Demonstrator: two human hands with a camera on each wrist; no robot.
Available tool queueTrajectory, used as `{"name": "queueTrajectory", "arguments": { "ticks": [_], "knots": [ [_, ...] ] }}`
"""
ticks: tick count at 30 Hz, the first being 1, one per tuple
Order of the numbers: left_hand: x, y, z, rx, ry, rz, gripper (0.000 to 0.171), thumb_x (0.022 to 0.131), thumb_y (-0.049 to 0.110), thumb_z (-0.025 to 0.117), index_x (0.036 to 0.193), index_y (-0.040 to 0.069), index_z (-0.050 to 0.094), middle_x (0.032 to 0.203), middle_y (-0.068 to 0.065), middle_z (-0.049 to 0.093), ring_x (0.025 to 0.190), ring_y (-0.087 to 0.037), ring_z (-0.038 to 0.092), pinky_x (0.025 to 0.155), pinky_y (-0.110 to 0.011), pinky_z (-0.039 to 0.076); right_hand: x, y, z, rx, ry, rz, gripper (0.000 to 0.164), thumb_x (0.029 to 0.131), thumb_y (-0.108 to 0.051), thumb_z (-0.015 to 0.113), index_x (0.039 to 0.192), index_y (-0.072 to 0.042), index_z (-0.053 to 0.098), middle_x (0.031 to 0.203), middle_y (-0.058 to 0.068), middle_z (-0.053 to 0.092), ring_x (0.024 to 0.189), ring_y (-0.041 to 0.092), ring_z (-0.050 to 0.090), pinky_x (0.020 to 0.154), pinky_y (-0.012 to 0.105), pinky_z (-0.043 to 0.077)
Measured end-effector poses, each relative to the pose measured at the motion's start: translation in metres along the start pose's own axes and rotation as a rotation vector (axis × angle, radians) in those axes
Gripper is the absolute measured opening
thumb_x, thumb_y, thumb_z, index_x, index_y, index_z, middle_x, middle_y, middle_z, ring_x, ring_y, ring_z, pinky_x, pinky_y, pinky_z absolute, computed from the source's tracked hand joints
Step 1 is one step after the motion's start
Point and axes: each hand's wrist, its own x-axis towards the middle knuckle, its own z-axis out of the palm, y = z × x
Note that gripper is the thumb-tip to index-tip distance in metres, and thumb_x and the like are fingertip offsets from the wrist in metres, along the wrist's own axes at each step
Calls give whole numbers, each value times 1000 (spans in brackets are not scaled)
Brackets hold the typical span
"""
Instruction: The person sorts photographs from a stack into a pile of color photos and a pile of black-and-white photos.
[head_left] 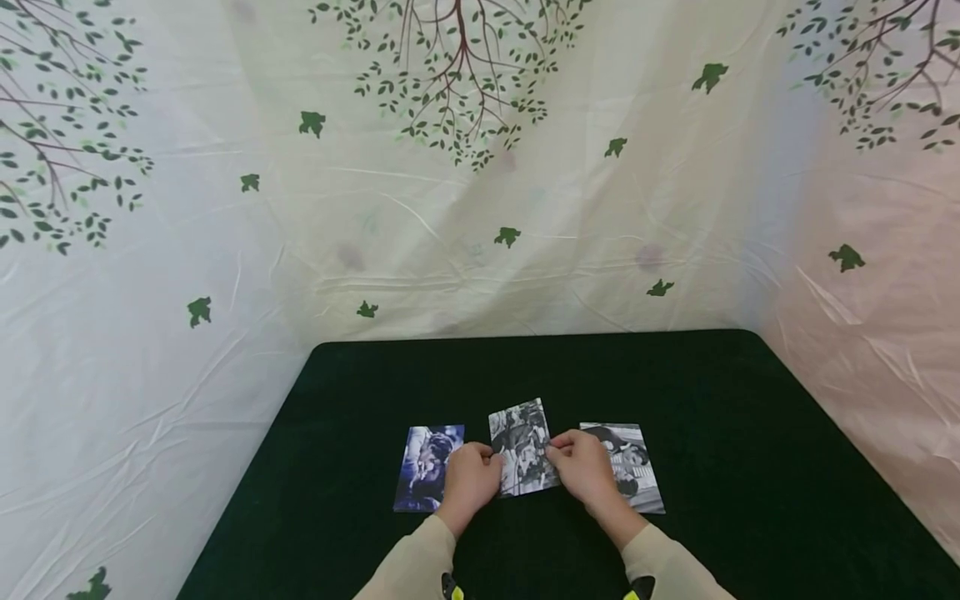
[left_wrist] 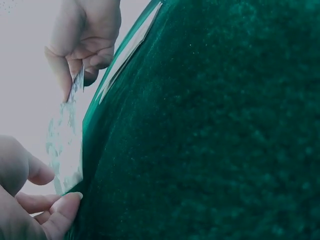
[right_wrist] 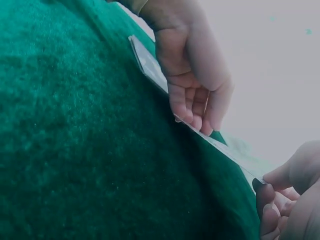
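Between both hands is a black-and-white picture card (head_left: 522, 446), tilted slightly in the head view. My left hand (head_left: 472, 477) pinches its left edge with thumb and fingers. On the opposite edge, my right hand (head_left: 588, 467) pinches it the same way. In the right wrist view the card (right_wrist: 225, 150) appears nearly edge-on, spanning the two hands. A blue-toned picture card (head_left: 423, 471) lies left of the held one, partly covered by the left hand. To the right, another black-and-white card (head_left: 637, 475) lies partly behind the right hand.
A dark green cloth (head_left: 360, 392) covers the table. Behind and beside it hangs a pale curtain (head_left: 420, 225) printed with branches and green leaves. Both forearms wear cream sleeves (head_left: 412, 562) and come in from the table's near side.
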Motion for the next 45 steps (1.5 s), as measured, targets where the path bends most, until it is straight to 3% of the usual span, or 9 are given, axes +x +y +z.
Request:
{"name": "queueTrajectory", "arguments": {
  "ticks": [6,16,22,34,41,45],
  "knots": [
    [-1,3,-1,-52,54,-8,10,86,12,66,89,3,71,74,-1,63,70,-13,58,62,-32,48,-7,-3,-11,59,-12,22,9,88,-11,68,92,-3,69,79,3,66,70,15,57,58,32,44],
    [-2,16,10,-176,113,36,5,83,9,68,85,6,72,68,5,61,63,-6,55,58,-25,46,-12,2,-31,29,-2,86,17,89,-19,68,98,-4,68,82,3,67,69,16,59,59,30,47],
    [-3,26,20,-235,89,39,5,84,10,70,85,5,71,66,7,61,58,-3,53,52,-22,46,-13,10,-44,-27,18,105,19,90,-22,66,98,-5,68,82,4,66,70,16,59,59,29,48],
    [-3,39,38,-334,78,16,4,84,9,71,83,5,70,66,7,60,55,-3,54,50,-22,46,-10,21,-67,-21,17,156,25,89,-28,69,101,-6,70,87,7,65,71,18,59,61,30,49],
    [-4,53,52,-481,2,-31,4,84,7,71,86,4,69,67,5,63,51,-6,58,48,-22,49,-11,30,-87,-27,4,194,33,90,-33,67,107,-5,68,90,8,64,73,19,59,59,30,49],
    [-5,64,61,-516,-34,-38,4,85,6,71,88,5,70,69,5,63,53,-7,60,50,-22,50,-13,39,-98,-51,4,203,36,91,-35,66,109,-3,67,91,9,63,74,20,57,58,31,48]
  ]
}}
